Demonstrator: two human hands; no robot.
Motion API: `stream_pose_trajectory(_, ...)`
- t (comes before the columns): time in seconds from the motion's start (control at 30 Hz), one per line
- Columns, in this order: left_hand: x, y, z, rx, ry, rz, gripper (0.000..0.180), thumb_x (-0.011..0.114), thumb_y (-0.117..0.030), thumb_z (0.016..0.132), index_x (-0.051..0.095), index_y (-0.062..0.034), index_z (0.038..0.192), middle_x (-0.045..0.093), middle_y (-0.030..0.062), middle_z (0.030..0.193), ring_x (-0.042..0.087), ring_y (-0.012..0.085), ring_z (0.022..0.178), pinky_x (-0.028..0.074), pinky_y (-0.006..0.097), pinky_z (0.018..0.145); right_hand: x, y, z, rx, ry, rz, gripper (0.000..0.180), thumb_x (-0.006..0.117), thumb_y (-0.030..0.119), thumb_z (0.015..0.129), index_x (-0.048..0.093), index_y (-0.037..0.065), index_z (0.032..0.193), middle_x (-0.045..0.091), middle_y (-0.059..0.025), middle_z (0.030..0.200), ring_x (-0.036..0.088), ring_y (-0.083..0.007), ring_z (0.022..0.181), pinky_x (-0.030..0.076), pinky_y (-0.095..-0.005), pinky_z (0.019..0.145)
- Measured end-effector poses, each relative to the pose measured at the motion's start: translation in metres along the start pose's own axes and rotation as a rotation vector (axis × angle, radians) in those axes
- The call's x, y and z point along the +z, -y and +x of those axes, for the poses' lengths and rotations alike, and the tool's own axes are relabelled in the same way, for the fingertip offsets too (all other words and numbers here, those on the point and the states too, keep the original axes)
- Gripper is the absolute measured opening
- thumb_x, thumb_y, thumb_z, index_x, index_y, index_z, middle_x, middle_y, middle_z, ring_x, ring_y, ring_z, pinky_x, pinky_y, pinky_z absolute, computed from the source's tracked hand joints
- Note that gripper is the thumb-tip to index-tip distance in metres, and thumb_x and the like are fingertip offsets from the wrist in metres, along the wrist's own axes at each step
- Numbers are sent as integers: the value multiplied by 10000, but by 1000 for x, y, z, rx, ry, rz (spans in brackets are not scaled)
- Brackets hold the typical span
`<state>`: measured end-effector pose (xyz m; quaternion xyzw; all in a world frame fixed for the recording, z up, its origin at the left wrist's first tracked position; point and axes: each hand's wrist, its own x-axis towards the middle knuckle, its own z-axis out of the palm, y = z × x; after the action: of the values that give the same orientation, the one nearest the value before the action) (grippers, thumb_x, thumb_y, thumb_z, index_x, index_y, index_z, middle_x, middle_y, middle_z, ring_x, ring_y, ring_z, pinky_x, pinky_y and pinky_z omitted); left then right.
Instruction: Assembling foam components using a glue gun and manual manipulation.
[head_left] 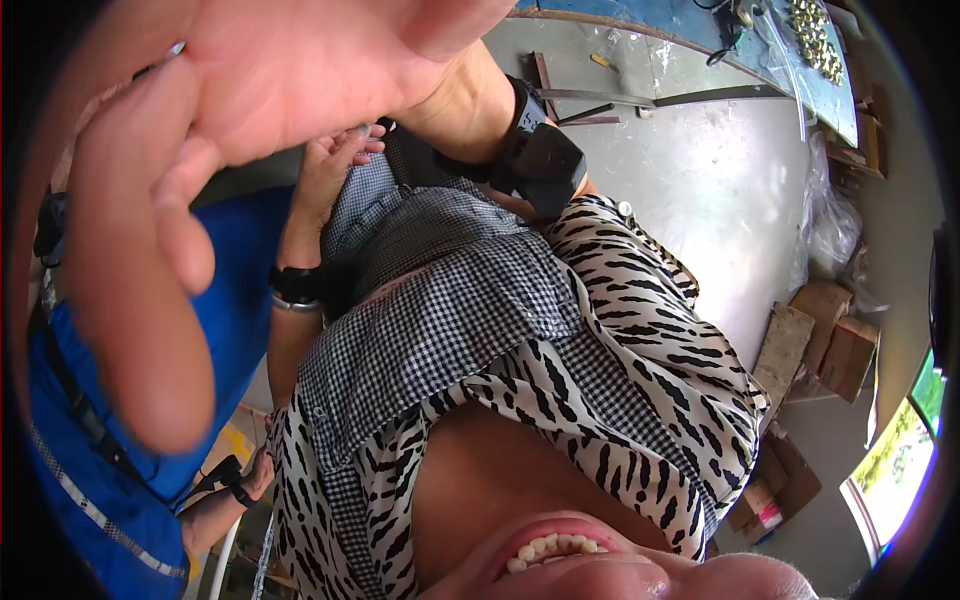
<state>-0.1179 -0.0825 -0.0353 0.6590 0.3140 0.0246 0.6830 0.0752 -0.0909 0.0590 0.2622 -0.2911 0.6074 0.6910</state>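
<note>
My right hand (pixel 300 75) looms large and blurred at the upper left, close to the camera. Its palm faces me and the fingers are apart, with nothing seen in them. A black strap with a boxy black device (pixel 545 165) is round that wrist. Farther off, my left hand (pixel 335 165) is by the black-and-white checked apron (pixel 430 310), partly covered by the right palm. Its fingers are loosely bent, and no held thing shows. A black band and a metal bracelet (pixel 297 300) circle the left wrist. Zebra-print sleeves cover my upper arms.
A person in a blue garment (pixel 235 260) stands close at my left, their forearm (pixel 210 515) at the lower left. A blue-topped table (pixel 680 25) with small brass-coloured parts (pixel 818 40) is at the upper right. Cardboard boxes (pixel 848 355) and plastic bags (pixel 832 215) line the right.
</note>
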Motion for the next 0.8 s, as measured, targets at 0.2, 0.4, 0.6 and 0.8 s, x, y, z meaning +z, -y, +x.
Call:
stream_pose_trajectory(0.2,-6,-12,-5,6,-14,-73,187,551,-136,904,639,22,952,651,79,869,602,123,764,496,258,713,7,2,-9,-4,-10,-61,796,316,649,895,167,105,1457,407,-184,1390,504,-326,1155,426,-454,903)
stream_pose_trajectory(0.4,-36,-51,6,361,256,-532,288,477,-268,953,544,-40,1115,598,81,1029,566,188,968,469,329,821,7,-2,-15,103,122,-102,835,298,672,887,110,104,1470,406,-191,1384,515,-317,1135,430,-447,887)
stream_pose_trajectory(0.6,-69,-78,12,245,54,-952,111,557,-150,918,617,-115,1003,653,49,953,626,216,934,504,353,804,56,-14,-19,147,197,-251,830,291,674,891,136,98,1468,439,-176,1346,538,-282,1054,424,-414,823)
stream_pose_trajectory(0.8,-65,-88,-2,259,64,-1044,121,550,-148,921,605,-131,1027,644,55,996,613,228,984,494,354,828,65,-18,-36,123,-371,-500,537,336,445,979,587,-3,1139,657,-103,862,566,-208,632,420,-347,665)
